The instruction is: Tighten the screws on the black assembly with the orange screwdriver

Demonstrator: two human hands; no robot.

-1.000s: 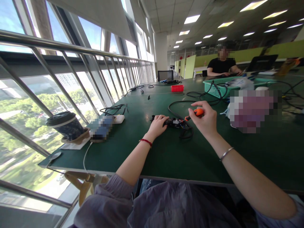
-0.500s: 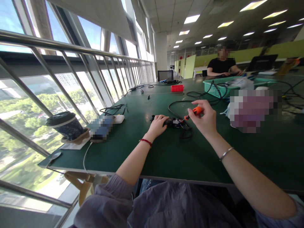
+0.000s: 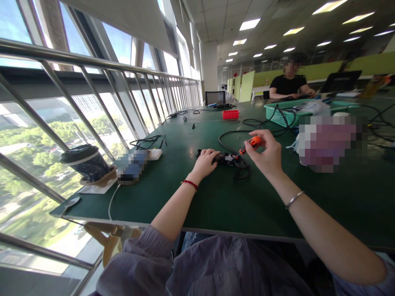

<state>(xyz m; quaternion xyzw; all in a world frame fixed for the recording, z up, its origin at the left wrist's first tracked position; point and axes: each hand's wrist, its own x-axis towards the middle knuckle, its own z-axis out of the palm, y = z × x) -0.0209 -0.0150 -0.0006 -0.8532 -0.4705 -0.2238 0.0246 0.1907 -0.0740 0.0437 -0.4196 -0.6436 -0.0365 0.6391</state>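
Note:
My left hand [image 3: 206, 162] is closed over the left part of a black device [image 3: 227, 159] lying on the green table, its fingers wrapped across the top. Fine parts on the device's right side are too small to make out. An orange-and-black screwdriver [image 3: 254, 143] is pinched between the thumb and fingers of my right hand [image 3: 268, 153]. It tilts down to the left, with its tip at the device's right end. Whether the tip sits in a screw cannot be seen. A black cable [image 3: 242, 176] curls beside the device.
A red tray [image 3: 230, 114] and a green basket [image 3: 279, 115] stand farther back. At left are a lidded cup [image 3: 86, 164], a phone [image 3: 133, 166] and a white case [image 3: 155, 154]. A blurred pink item [image 3: 327, 144] lies at right. One person [image 3: 288, 86] sits across the table.
The screwdriver's handle has turned or shifted very slightly in my right hand. My left hand and the device stay in place.

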